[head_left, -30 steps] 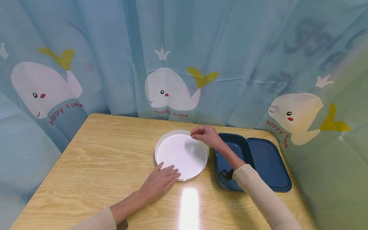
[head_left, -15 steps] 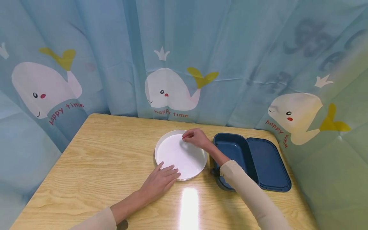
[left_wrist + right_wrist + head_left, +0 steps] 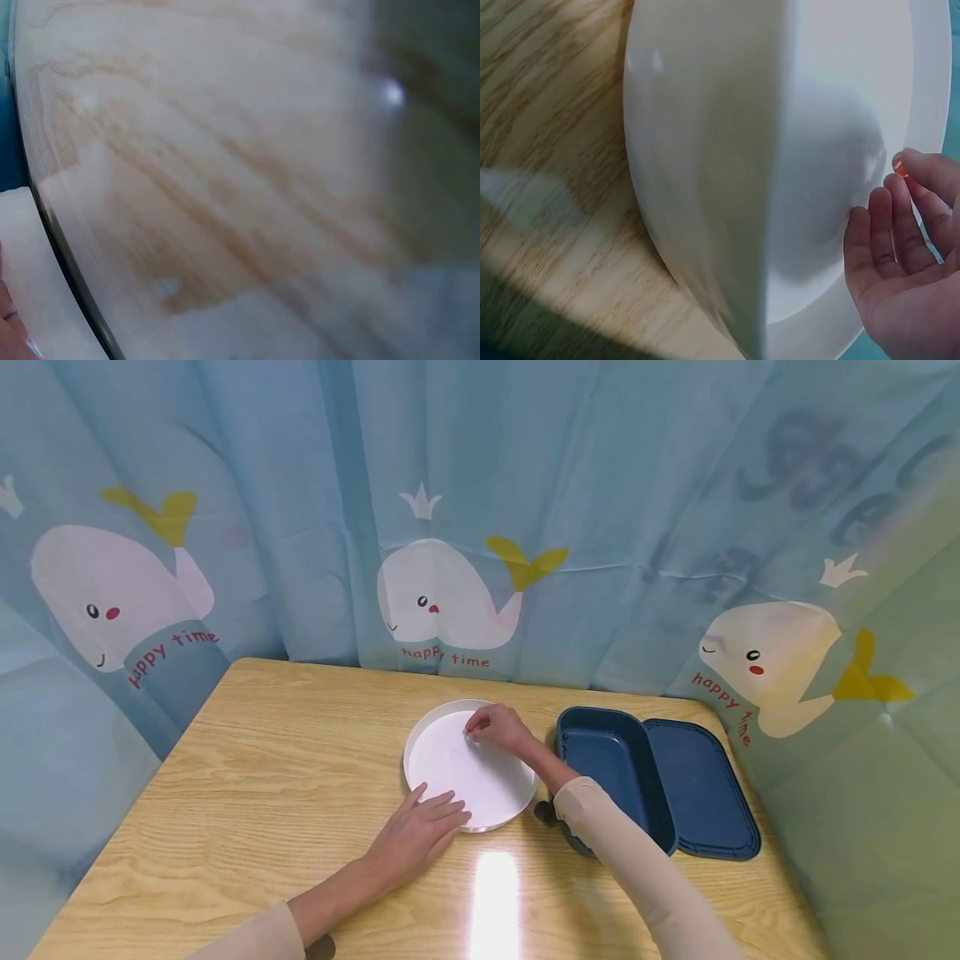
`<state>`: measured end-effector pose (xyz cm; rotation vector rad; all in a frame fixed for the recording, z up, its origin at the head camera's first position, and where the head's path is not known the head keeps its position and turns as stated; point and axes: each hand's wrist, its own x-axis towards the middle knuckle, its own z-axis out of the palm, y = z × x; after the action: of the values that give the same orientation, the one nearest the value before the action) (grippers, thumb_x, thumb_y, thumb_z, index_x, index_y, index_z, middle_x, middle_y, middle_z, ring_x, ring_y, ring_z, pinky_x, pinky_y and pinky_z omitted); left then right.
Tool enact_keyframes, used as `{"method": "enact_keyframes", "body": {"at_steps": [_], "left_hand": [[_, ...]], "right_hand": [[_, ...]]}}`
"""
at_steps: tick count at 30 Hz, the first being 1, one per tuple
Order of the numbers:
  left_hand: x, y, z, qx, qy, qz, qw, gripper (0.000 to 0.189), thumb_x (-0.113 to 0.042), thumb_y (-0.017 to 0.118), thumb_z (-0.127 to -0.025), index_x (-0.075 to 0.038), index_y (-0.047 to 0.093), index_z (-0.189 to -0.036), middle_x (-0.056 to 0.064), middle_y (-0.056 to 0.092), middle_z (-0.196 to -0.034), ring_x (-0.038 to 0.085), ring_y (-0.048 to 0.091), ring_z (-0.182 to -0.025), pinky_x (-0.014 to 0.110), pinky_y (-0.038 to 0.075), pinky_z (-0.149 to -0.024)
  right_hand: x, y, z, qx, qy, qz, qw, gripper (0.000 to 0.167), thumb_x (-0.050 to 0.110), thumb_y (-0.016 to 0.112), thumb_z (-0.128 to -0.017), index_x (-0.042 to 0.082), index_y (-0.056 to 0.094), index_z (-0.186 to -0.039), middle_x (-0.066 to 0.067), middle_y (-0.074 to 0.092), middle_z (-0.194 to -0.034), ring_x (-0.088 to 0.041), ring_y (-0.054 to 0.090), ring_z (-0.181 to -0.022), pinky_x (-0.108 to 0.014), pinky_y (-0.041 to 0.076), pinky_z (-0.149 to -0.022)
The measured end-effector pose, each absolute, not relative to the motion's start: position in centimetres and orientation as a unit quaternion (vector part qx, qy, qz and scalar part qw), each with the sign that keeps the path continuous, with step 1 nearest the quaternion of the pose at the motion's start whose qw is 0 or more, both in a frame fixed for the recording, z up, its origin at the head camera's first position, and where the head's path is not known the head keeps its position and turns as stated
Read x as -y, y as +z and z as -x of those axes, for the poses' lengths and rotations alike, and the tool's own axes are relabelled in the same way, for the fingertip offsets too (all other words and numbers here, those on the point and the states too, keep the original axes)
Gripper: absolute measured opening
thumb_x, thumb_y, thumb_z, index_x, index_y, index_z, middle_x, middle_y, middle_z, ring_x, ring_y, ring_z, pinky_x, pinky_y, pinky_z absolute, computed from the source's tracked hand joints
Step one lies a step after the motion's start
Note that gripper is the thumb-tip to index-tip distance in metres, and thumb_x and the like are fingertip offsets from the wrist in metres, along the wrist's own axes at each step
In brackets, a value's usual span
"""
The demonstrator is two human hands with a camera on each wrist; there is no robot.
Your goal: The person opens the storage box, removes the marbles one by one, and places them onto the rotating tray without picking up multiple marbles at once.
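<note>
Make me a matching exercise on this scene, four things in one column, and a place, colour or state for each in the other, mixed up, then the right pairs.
Things:
1. Left hand
2. Right hand
3. Round dish
4. Open box

Places, colours, states:
A. Pinching a small orange thing
B. Dark blue
C. Over the dish's near edge, fingers spread
D. White

Right pairs: 1-C, 2-A, 3-D, 4-B.
</note>
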<state>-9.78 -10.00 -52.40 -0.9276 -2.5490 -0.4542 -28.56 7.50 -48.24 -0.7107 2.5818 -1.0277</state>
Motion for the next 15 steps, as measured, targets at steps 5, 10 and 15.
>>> {"method": "enact_keyframes", "body": {"at_steps": [5,10,15], "left_hand": [[9.95,-52.42,9.75,0.911,-0.166,0.327,0.187,0.026,-0.019,0.066,-0.095,-0.016,0.073,-0.119,0.002,0.068,-0.125,0.022,0.058,-0.124,0.056,0.036,-0.108],[9.91,-52.40,9.74,0.911,-0.170,0.326,0.185,0.026,-0.018,0.067,-0.094,-0.016,0.073,-0.119,0.002,0.068,-0.125,0.022,0.058,-0.125,0.056,0.036,-0.108],[9.94,-52.40,9.74,0.910,-0.171,0.327,0.188,0.025,-0.018,0.067,-0.094,-0.016,0.073,-0.119,0.002,0.068,-0.125,0.022,0.058,-0.125,0.057,0.036,-0.108]], "right_hand": [[-7.34,-48.47,28.50,-0.898,-0.344,0.233,0.146,0.005,0.003,0.075,-0.087,0.005,0.076,-0.092,0.000,0.069,-0.082,-0.012,0.059,-0.074,-0.023,0.048,-0.065],[-7.36,-48.62,28.56,-0.901,-0.339,0.228,0.146,0.005,0.002,0.073,-0.088,0.005,0.076,-0.091,0.000,0.068,-0.082,-0.012,0.059,-0.074,-0.023,0.048,-0.066],[-7.29,-48.67,28.58,-0.901,-0.340,0.222,0.150,0.005,0.003,0.074,-0.088,0.006,0.075,-0.091,0.001,0.067,-0.081,-0.013,0.057,-0.074,-0.022,0.047,-0.065]]}}
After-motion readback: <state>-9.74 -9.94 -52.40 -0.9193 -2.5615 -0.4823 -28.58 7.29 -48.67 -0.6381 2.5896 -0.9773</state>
